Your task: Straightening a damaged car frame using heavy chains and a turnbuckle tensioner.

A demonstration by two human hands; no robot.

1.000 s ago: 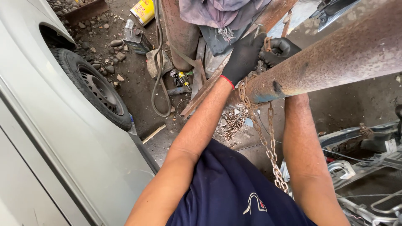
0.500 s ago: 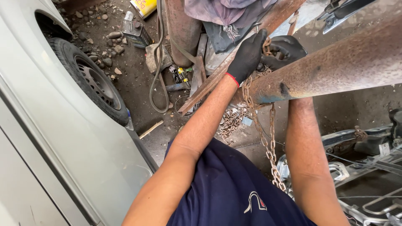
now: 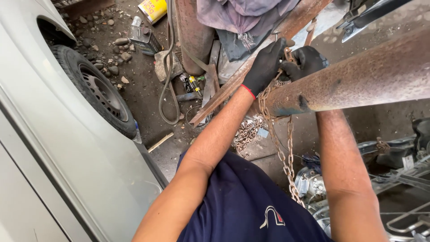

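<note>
Up top, both gloved hands, left (image 3: 265, 67) and right (image 3: 307, 62), gripping rusty chain (image 3: 286, 152) looped over pipe (image 3: 358, 80) to cinch it.

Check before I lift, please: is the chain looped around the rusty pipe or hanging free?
Looped: the chain wraps the rusty pipe end, both gloved hands gripping its upper links.

Grey car's tyre (image 3: 96, 92), yellow can (image 3: 152, 9), scattered stones (image 3: 117, 49), hose (image 3: 168, 85) on dirt floor (image 3: 143, 94).
</note>
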